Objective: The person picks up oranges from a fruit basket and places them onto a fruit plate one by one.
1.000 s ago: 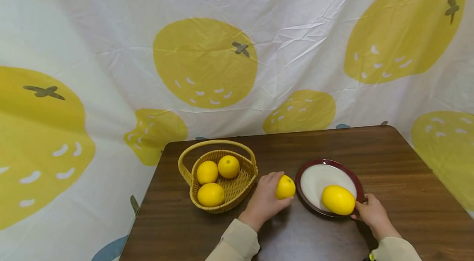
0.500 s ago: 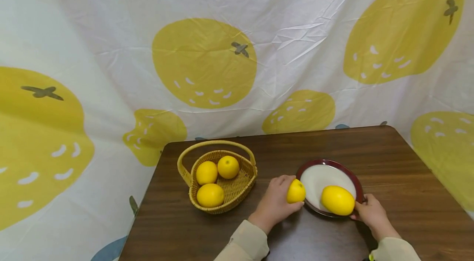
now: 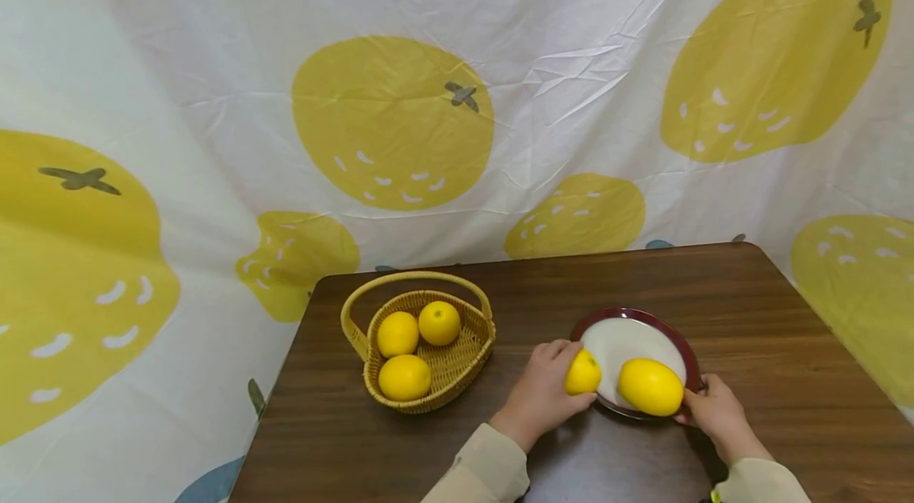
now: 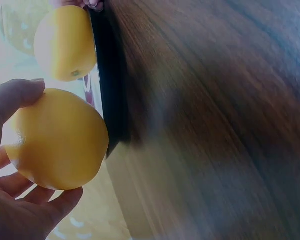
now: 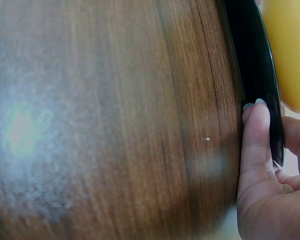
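Observation:
My left hand (image 3: 543,390) holds a round yellow orange (image 3: 582,372) over the left rim of a plate (image 3: 628,338), thumb and fingers spread around it. The left wrist view shows this orange (image 4: 60,140) close up, beside the plate's dark side. On the plate, which is white inside with a dark red rim, a second, longer-looking orange (image 3: 650,387) lies at the near right. My right hand (image 3: 721,412) pinches the plate's right edge; in the right wrist view the fingers (image 5: 255,145) lie under the dark outer wall, with the thumb on the rim side.
A wicker basket (image 3: 457,366) with a tall handle stands to the left, holding three more yellow oranges (image 3: 405,378). Everything sits on a dark brown wooden table (image 3: 543,289). A white cloth (image 3: 557,114) printed with yellow fruit hangs behind it.
My left hand has carried its orange rightward, from between basket and plate to over the plate's left rim. The right hand and plate have stayed put.

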The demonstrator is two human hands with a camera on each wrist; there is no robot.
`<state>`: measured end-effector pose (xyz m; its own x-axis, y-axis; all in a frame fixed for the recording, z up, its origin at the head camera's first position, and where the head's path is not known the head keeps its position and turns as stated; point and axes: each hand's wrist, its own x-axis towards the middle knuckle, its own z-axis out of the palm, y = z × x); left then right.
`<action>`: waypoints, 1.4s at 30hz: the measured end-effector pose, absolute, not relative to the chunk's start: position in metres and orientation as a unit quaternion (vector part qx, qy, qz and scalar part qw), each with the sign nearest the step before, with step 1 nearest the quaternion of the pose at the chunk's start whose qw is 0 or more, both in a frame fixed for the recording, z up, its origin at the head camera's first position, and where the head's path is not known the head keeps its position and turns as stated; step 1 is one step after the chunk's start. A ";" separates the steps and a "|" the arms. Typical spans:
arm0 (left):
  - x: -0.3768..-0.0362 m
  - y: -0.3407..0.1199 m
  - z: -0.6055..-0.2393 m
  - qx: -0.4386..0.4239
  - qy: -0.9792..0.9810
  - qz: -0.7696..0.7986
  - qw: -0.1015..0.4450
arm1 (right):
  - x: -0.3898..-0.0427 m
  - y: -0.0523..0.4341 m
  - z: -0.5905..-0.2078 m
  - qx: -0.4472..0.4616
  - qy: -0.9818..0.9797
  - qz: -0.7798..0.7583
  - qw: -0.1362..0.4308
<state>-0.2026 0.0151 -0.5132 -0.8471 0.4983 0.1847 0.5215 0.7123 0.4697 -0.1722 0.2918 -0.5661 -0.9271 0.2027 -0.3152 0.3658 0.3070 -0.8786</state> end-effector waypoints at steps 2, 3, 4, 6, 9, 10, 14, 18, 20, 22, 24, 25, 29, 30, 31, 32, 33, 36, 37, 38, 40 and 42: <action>-0.203 0.017 -0.514 -0.277 -0.925 -0.259 0.023 | -0.172 0.292 -0.566 0.176 0.804 -0.564 0.071; -0.203 0.018 -0.515 -0.278 -0.925 -0.258 0.025 | -0.173 0.292 -0.566 0.176 0.804 -0.564 0.070; -0.203 0.019 -0.515 -0.278 -0.925 -0.257 0.024 | -0.173 0.292 -0.566 0.176 0.804 -0.564 0.070; -0.204 0.022 -0.516 -0.282 -0.925 -0.254 0.029 | -0.173 0.292 -0.567 0.179 0.804 -0.562 0.069; -0.203 0.025 -0.517 -0.283 -0.926 -0.249 0.031 | -0.173 0.292 -0.568 0.181 0.805 -0.560 0.070; -0.203 0.026 -0.517 -0.282 -0.926 -0.248 0.030 | -0.173 0.292 -0.569 0.180 0.805 -0.560 0.070; -0.203 0.030 -0.517 -0.280 -0.928 -0.246 0.022 | -0.172 0.292 -0.570 0.179 0.806 -0.560 0.072; -0.203 0.034 -0.519 -0.285 -0.928 -0.237 0.025 | -0.173 0.292 -0.570 0.177 0.806 -0.560 0.075; -0.203 0.035 -0.519 -0.289 -0.928 -0.234 0.029 | -0.173 0.292 -0.570 0.178 0.806 -0.560 0.075; -0.204 0.036 -0.519 -0.291 -0.928 -0.231 0.031 | -0.173 0.292 -0.569 0.176 0.805 -0.562 0.072; -0.204 0.037 -0.518 -0.292 -0.928 -0.229 0.031 | -0.173 0.292 -0.569 0.176 0.805 -0.563 0.070; -0.204 0.038 -0.518 -0.292 -0.928 -0.229 0.030 | -0.173 0.292 -0.569 0.176 0.805 -0.562 0.068; -0.204 0.040 -0.516 -0.294 -0.929 -0.224 0.023 | -0.173 0.292 -0.569 0.179 0.806 -0.559 0.070; -0.205 0.040 -0.516 -0.294 -0.929 -0.223 0.021 | -0.173 0.293 -0.569 0.180 0.807 -0.558 0.071; -0.205 0.040 -0.515 -0.294 -0.930 -0.221 0.018 | -0.173 0.293 -0.569 0.180 0.807 -0.558 0.071; -0.205 0.041 -0.515 -0.295 -0.931 -0.217 0.016 | -0.173 0.293 -0.570 0.181 0.807 -0.557 0.072; -0.206 0.041 -0.515 -0.295 -0.931 -0.212 0.014 | -0.173 0.293 -0.570 0.181 0.807 -0.557 0.072; -0.207 0.043 -0.513 -0.296 -0.934 -0.198 0.009 | -0.173 0.293 -0.570 0.181 0.808 -0.557 0.072; -0.207 0.044 -0.512 -0.297 -0.935 -0.193 0.009 | -0.173 0.293 -0.570 0.182 0.807 -0.557 0.071; -0.207 0.044 -0.512 -0.297 -0.936 -0.189 0.008 | -0.173 0.293 -0.569 0.182 0.807 -0.557 0.071; -0.207 0.046 -0.511 -0.296 -0.937 -0.184 0.007 | -0.173 0.292 -0.569 0.181 0.808 -0.556 0.071; -0.208 0.047 -0.511 -0.295 -0.938 -0.181 0.007 | -0.173 0.292 -0.568 0.181 0.808 -0.557 0.070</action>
<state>-0.2078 0.0470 -0.5113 -0.8258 0.5508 0.1208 0.5562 0.7604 0.3353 -0.1732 0.2921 -0.5685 -0.9251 0.2143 -0.3136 0.3693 0.3146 -0.8744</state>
